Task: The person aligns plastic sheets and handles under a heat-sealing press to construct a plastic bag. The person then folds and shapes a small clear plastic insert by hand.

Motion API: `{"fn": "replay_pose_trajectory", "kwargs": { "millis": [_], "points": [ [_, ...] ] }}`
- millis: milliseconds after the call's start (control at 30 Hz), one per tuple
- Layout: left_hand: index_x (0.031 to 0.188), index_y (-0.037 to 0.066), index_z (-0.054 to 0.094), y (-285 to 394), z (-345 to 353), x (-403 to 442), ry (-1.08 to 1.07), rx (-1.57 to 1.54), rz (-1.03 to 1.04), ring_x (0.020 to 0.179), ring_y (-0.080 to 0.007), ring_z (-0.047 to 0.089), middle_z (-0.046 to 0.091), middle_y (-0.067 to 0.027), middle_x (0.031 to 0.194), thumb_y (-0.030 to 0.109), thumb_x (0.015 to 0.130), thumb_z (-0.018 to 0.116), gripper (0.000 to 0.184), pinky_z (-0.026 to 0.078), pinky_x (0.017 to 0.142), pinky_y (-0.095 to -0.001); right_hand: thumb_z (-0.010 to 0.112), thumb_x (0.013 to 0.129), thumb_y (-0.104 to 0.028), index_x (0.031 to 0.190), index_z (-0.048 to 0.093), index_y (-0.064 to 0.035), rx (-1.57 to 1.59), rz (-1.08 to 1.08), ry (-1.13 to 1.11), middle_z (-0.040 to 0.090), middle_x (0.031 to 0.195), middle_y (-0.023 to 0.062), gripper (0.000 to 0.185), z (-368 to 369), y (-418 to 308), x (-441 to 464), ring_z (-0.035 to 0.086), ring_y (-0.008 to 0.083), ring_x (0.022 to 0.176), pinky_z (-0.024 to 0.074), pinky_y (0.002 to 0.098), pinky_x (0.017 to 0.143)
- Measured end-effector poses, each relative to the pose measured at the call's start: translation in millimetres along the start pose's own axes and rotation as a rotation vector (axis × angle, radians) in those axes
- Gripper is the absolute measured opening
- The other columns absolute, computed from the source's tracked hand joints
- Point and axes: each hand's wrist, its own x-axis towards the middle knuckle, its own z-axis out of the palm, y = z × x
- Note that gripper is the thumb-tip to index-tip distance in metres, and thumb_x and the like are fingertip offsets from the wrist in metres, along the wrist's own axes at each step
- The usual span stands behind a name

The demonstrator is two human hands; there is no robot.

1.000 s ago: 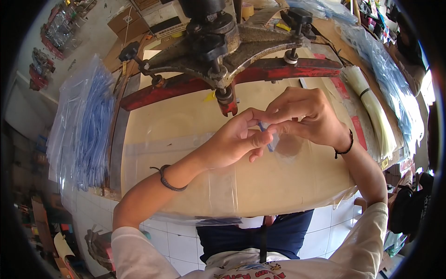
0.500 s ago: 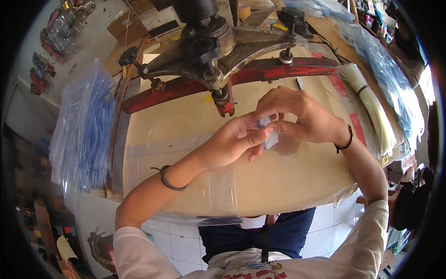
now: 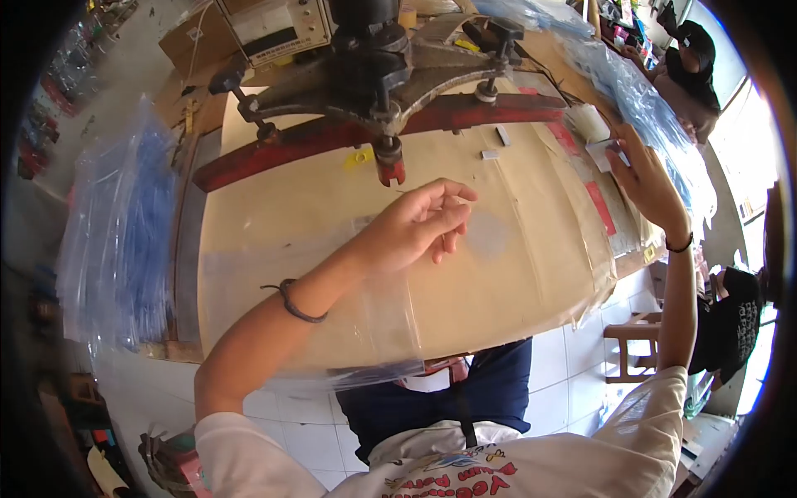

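My left hand hovers above the tan sheet on the press bed, its fingers loosely curled, thumb a little apart, nothing visible between them. Out at the right edge of the bench, my right hand has a small clear, bluish plastic piece at its fingertips. That piece is beside the pale bundle of strips, which the hand partly covers. A red bar on a metal press head spans the bed beyond my left hand.
Stacked clear-blue plastic sheets hang at the left edge. More plastic sheeting lies along the right. Two small blocks sit on the tan sheet. A person is at the upper right, and a stool stands at the right.
My hands have parted. The right one has moved out to the right with the small plastic piece, while the left stays over the bed without it. The view has shifted right.
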Motion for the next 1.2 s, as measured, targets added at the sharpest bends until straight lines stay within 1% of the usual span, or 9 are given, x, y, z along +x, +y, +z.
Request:
{"fn": "replay_pose_trajectory", "kwargs": {
  "millis": [67, 100, 233, 367, 567, 667, 700, 1133, 1200],
  "points": [
    [0.133, 0.001, 0.051, 1.2, 2.1, -0.3, 0.006, 0.003, -0.012, 0.075, -0.0087, 0.06, 0.061, -0.0032, 0.094, 0.036, 0.105, 0.053, 0.045, 0.05, 0.064, -0.0239, 0.053, 0.104, -0.017, 0.132, 0.047, -0.0035, -0.088, -0.01, -0.011, 0.066, 0.094, 0.0203, 0.032, -4.1, 24.6, -15.9, 0.062, 0.0344, 0.082, 0.0477, 0.0443, 0.075],
    [0.133, 0.001, 0.051, 0.0, 0.5, -1.9, 0.004, 0.013, -0.012, 0.074, -0.0087, 0.059, 0.061, -0.0032, 0.095, 0.036, 0.105, 0.053, 0.045, 0.05, 0.064, -0.0239, 0.053, 0.104, -0.02, 0.127, 0.053, -0.002, -0.113, 0.208, -0.153, 0.066, 0.095, 0.0226, 0.029, -21.7, 6.2, -14.5, 0.063, 0.0374, 0.092, 0.0474, 0.0446, 0.079],
    [0.132, 0.001, 0.051, 2.7, 1.1, -2.6, 0.008, 0.016, -0.023, 0.076, -0.0085, 0.059, 0.06, -0.0031, 0.093, 0.034, 0.105, 0.053, 0.042, 0.05, 0.064, -0.024, 0.053, 0.102, -0.02, 0.104, 0.063, 0.0002, -0.27, 0.257, -0.245, 0.062, 0.071, 0.0178, 0.023, -54.3, -21.6, -24.4, 0.064, 0.0348, 0.07, 0.0482, 0.0445, 0.072],
    [0.131, 0.002, 0.052, 3.7, 1.5, -1.9, 0.016, 0.011, -0.024, 0.077, -0.0084, 0.06, 0.059, -0.0029, 0.092, 0.032, 0.105, 0.053, 0.039, 0.05, 0.063, -0.0242, 0.056, 0.099, -0.017, 0.096, 0.056, 0.0002, -0.53, 0.143, -0.279, 0.063, 0.071, 0.0205, 0.018, 30.4, 32.0, -65.2, 0.065, 0.0392, 0.069, 0.0497, 0.0474, 0.064],
    [0.13, 0.002, 0.052, 4.2, -0.2, -0.6, 0.001, 0.016, -0.024, 0.078, -0.0088, 0.06, 0.058, -0.0029, 0.092, 0.03, 0.106, 0.051, 0.037, 0.051, 0.063, -0.0246, 0.059, 0.099, -0.021, 0.099, 0.055, -0.0007, -0.133, 0.388, -0.308, 0.065, 0.074, 0.0227, 0.02, -12.7, 7.0, -50.2, 0.066, 0.0413, 0.072, 0.049, 0.0479, 0.063],
    [0.131, 0.002, 0.052, 4.2, -1.1, -1.6, 0.003, 0.027, -0.015, 0.079, -0.0089, 0.06, 0.058, -0.0032, 0.092, 0.03, 0.106, 0.05, 0.037, 0.051, 0.063, -0.0245, 0.06, 0.099, -0.021, 0.097, 0.058, -0.0008, -0.379, 0.307, -0.423, 0.066, 0.076, 0.0222, 0.021, -8.3, 22.0, -52.7, 0.065, 0.0409, 0.072, 0.0495, 0.0456, 0.063],
    [0.131, 0.002, 0.052, 4.6, -0.5, -2.2, 0.002, 0.037, -0.01, 0.079, -0.009, 0.06, 0.058, -0.0033, 0.092, 0.03, 0.106, 0.05, 0.037, 0.051, 0.063, -0.0245, 0.061, 0.098, -0.023, 0.094, 0.06, -0.0008, -0.158, 0.204, -0.167, 0.066, 0.075, 0.0209, 0.022, 18.2, 27.9, -70.3, 0.064, 0.0408, 0.071, 0.0495, 0.0456, 0.064],
    [0.13, 0.003, 0.051, 1.4, 0.9, -3.4, -0.002, 0.008, -0.007, 0.078, -0.0087, 0.059, 0.058, -0.0024, 0.091, 0.032, 0.106, 0.051, 0.038, 0.05, 0.064, -0.0243, 0.059, 0.098, -0.025, 0.096, 0.059, -0.0042, -0.625, 0.179, -0.383, 0.063, 0.069, 0.0216, 0.021, 15.5, 36.5, -67.7, 0.064, 0.0412, 0.067, 0.0478, 0.0508, 0.063],
    [0.13, 0.003, 0.051, 2.9, 0.5, -2.8, 0.0, 0.01, -0.014, 0.079, -0.0089, 0.059, 0.059, -0.0025, 0.091, 0.031, 0.106, 0.051, 0.037, 0.05, 0.064, -0.0243, 0.058, 0.098, -0.024, 0.096, 0.056, -0.0045, -0.426, 0.19, -0.256, 0.063, 0.068, 0.0199, 0.02, 27.2, 44.1, -80.5, 0.064, 0.0405, 0.067, 0.0478, 0.0507, 0.064]
  ]
}}
